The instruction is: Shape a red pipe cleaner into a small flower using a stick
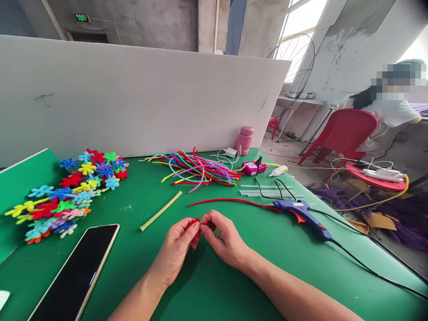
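My left hand pinches a small bent red pipe cleaner between thumb and fingers. My right hand meets it from the other side, its thumb and forefinger closed on the same red piece. Fingers hide most of its shape. Beyond my hands lies a long straight red pipe cleaner, reaching toward the blue glue gun. Ahead and to the left rests a pale yellow-green stick. A loose heap of coloured pipe cleaners spreads farther back.
Many fuzzy flowers are piled at the left, behind a phone. Clear glue sticks, a white bottle, a pink box and a pink flask stand or lie right of centre. Cords trail off right. A person sits beyond.
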The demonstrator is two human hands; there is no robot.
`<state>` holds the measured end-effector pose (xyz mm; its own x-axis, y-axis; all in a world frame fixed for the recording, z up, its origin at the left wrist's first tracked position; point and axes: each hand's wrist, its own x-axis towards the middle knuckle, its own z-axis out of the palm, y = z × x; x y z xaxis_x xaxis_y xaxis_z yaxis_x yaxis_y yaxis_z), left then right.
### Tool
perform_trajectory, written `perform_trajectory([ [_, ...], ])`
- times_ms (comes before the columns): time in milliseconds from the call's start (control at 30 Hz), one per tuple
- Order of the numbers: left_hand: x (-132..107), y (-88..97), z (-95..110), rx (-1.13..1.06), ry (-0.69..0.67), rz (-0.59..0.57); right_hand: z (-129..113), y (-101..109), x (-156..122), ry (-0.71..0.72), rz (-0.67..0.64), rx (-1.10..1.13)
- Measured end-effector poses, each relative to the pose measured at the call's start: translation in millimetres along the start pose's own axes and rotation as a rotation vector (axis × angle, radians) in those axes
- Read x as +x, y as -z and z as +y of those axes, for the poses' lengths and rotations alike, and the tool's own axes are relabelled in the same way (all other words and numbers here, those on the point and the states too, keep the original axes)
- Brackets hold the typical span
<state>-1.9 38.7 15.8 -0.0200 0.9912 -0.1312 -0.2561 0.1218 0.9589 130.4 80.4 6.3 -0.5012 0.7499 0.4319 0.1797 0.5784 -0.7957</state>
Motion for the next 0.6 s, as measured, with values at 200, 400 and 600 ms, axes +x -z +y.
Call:
perform_trajectory([
  [200,1.3,2.2,-0.8,0.084,-0.03,0.016,3.3,2.9,-0.9,0.067,-0.021,-0.098],
  [400,0.7,4.0,2.2,-0.083,0.049,-0.057,2.1,2.8,-0.5,0.119,-0.018,-0.079],
  [600,2.2,6.0,3.7,-0.121,0.053,-0.094,4.3,3.3,0.0,0.189,-0.043,-0.094],
])
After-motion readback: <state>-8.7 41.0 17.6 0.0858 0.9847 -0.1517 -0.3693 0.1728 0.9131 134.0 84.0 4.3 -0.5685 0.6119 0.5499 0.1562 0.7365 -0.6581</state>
